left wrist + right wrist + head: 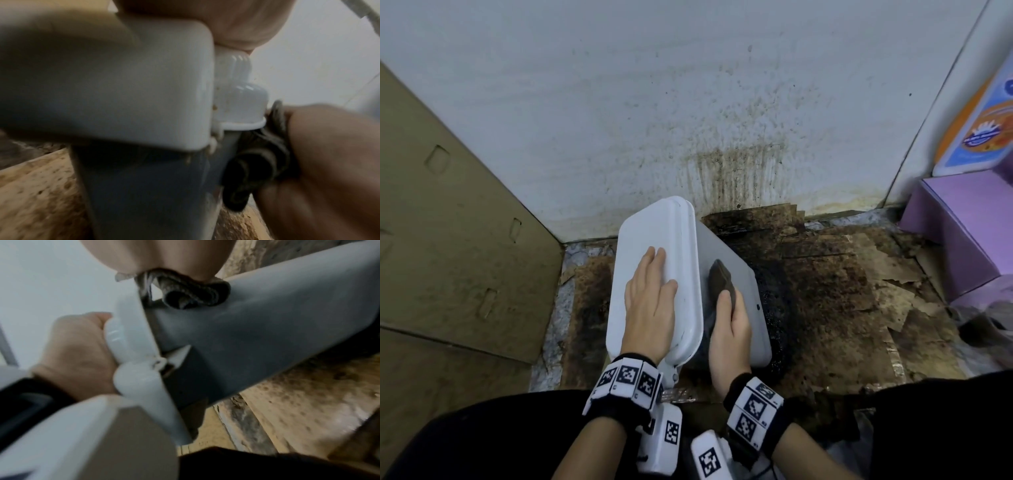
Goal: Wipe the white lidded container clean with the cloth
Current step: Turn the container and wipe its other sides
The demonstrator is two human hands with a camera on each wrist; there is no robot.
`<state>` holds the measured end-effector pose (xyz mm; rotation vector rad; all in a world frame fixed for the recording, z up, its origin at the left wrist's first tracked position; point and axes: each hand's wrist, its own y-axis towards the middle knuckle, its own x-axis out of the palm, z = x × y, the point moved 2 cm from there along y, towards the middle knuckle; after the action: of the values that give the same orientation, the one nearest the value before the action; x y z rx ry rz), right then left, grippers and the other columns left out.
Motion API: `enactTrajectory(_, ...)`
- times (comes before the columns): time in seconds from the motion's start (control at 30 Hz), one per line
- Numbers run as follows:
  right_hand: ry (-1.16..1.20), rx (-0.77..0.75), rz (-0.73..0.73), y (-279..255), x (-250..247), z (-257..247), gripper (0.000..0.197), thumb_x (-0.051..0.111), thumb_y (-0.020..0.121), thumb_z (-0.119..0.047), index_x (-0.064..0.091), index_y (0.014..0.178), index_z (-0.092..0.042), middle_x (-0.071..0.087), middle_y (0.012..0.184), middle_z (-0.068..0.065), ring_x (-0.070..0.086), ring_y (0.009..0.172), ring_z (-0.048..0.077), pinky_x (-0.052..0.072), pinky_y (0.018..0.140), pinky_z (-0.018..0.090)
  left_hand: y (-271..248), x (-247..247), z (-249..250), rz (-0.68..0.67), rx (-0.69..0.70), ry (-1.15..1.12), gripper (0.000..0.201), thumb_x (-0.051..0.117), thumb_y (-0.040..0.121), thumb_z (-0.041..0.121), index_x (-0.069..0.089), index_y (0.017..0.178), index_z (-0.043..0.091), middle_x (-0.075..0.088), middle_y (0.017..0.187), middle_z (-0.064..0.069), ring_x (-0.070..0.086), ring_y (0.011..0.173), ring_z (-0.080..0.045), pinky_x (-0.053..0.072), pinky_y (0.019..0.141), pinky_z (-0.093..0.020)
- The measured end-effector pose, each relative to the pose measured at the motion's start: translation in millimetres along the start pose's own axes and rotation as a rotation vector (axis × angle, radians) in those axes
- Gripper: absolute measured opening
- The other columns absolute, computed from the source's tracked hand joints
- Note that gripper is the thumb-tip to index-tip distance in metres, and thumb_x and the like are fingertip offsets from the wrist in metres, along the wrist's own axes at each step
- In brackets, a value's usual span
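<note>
The white lidded container [739, 274] stands tilted on dirty floor cardboard, its lid [671, 240] toward the left. My left hand [650, 291] lies flat on the lid with fingers straight, pressing it. My right hand [732, 329] holds a dark grey-brown cloth [720, 277] against the container's right side wall, just under the lid rim. In the left wrist view the bunched cloth [261, 162] sits between the grey wall [148, 194] and my right hand [320, 162]. The right wrist view shows the cloth [193, 293] pressed on the container wall [267, 337] and my left hand [78, 356] at the lid edge.
A stained white wall [688, 102] rises close behind. Brown cardboard [448, 222] leans at the left. A purple box [962, 233] stands at the right. Stained, torn cardboard sheets [859, 291] cover the floor. My dark-clothed knees [482, 442] fill the bottom of the head view.
</note>
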<state>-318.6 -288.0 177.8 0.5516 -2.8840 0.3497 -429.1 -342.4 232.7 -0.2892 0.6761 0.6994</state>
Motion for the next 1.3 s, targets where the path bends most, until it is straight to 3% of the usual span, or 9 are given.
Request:
enactTrajectory(0.1, -0.021, -0.074, -0.161, -3.0, 6.8, -19.6, 0.04, 0.039, 0.108, -0.034, 0.048, 0.147, -0.032, 0.056, 0.145, -0.017, 0.048, 0.136, 0.002, 0.036, 0.117, 0.033, -0.6, 1.0, 4.2, -0.001, 0.007, -0.042, 0.059, 0.024, 0.098, 0.038, 0.023, 0.157, 0.032, 0.012, 0.164, 0.018, 0.004, 0.148, 0.007, 0.001, 0.124, -0.03)
enactTrajectory(0.2, -0.15, -0.121, -0.343, -4.6, 10.0, -23.4, 0.049, 0.035, 0.109, -0.034, 0.028, 0.157, -0.034, 0.031, 0.162, -0.018, 0.025, 0.148, -0.004, 0.02, 0.126, 0.034, -0.1, 1.7, 2.7, 0.003, 0.018, -0.025, 0.058, 0.024, 0.099, 0.034, 0.022, 0.157, 0.03, 0.013, 0.164, 0.017, 0.004, 0.149, 0.006, 0.001, 0.124, -0.03)
enactTrajectory(0.37, -0.4, -0.073, -0.556, 26.0, 22.0, -28.2, 0.059, 0.024, 0.109, -0.045, -0.004, 0.16, -0.036, -0.003, 0.168, -0.016, -0.001, 0.153, -0.002, 0.005, 0.128, 0.038, 2.9, -2.0, -5.0, -0.018, 0.006, 0.046, 0.052, 0.027, 0.108, 0.022, 0.014, 0.159, 0.028, 0.006, 0.166, 0.014, -0.001, 0.15, 0.004, -0.001, 0.123, -0.029)
enactTrajectory(0.5, -0.531, -0.065, -0.623, 86.8, 37.4, -45.4, 0.064, 0.02, 0.108, -0.046, -0.013, 0.159, -0.027, -0.012, 0.168, -0.01, -0.008, 0.154, 0.005, 0.002, 0.128, 0.04, 1.9, -0.5, -3.8, -0.031, 0.015, 0.058, 0.052, 0.026, 0.109, 0.024, 0.013, 0.159, 0.029, 0.004, 0.166, 0.016, -0.003, 0.15, 0.004, -0.003, 0.123, -0.029)
enactTrajectory(0.7, -0.626, -0.086, -0.709, 131.0, 45.0, -52.5, 0.069, 0.022, 0.107, -0.052, -0.018, 0.158, -0.029, -0.015, 0.168, -0.009, -0.006, 0.155, 0.01, 0.005, 0.128, 0.044, 2.8, 1.0, -2.2, -0.008, 0.023, 0.05, 0.051, 0.028, 0.108, 0.022, 0.016, 0.158, 0.029, 0.007, 0.165, 0.017, -0.001, 0.149, 0.006, -0.003, 0.123, -0.029)
enactTrajectory(0.83, -0.608, -0.102, -0.673, 108.0, 35.6, -39.1, 0.07, 0.022, 0.103, -0.058, -0.016, 0.158, -0.035, -0.013, 0.168, -0.014, -0.005, 0.155, 0.006, 0.007, 0.128, 0.045, 1.9, 0.7, -2.1, -0.009, 0.022, 0.042, 0.051, 0.028, 0.108, 0.022, 0.017, 0.158, 0.03, 0.008, 0.165, 0.017, 0.001, 0.149, 0.005, -0.003, 0.121, -0.024)
enactTrajectory(1.07, -0.335, -0.144, -0.422, -5.7, 2.4, -5.3, 0.051, 0.021, 0.11, -0.04, 0.007, 0.158, -0.043, 0.008, 0.165, -0.027, 0.006, 0.151, -0.008, 0.008, 0.127, 0.035, 0.5, 0.1, -1.4, -0.001, 0.014, 0.023, 0.053, 0.026, 0.104, 0.03, 0.02, 0.157, 0.031, 0.011, 0.164, 0.018, 0.004, 0.148, 0.005, -0.001, 0.123, -0.027)
enactTrajectory(1.17, -0.439, -0.218, -0.335, -15.9, -5.8, 21.7, 0.052, 0.017, 0.106, -0.043, 0.009, 0.158, -0.039, 0.008, 0.166, -0.025, 0.006, 0.152, -0.004, 0.008, 0.128, 0.038, 1.1, -1.8, -6.6, 0.007, 0.007, 0.018, 0.058, 0.025, 0.099, 0.034, 0.021, 0.157, 0.031, 0.012, 0.164, 0.017, 0.006, 0.149, 0.003, 0.002, 0.124, -0.033)
enactTrajectory(1.3, -0.491, -0.241, -0.352, -2.5, -21.2, 42.9, 0.051, 0.02, 0.107, -0.038, 0.01, 0.157, -0.04, 0.007, 0.166, -0.026, 0.006, 0.153, -0.002, 0.006, 0.126, 0.032, 0.2, -2.8, -6.2, 0.006, 0.0, 0.024, 0.051, 0.03, 0.107, 0.022, 0.02, 0.157, 0.032, 0.012, 0.164, 0.018, 0.007, 0.149, 0.002, 0.003, 0.124, -0.034)
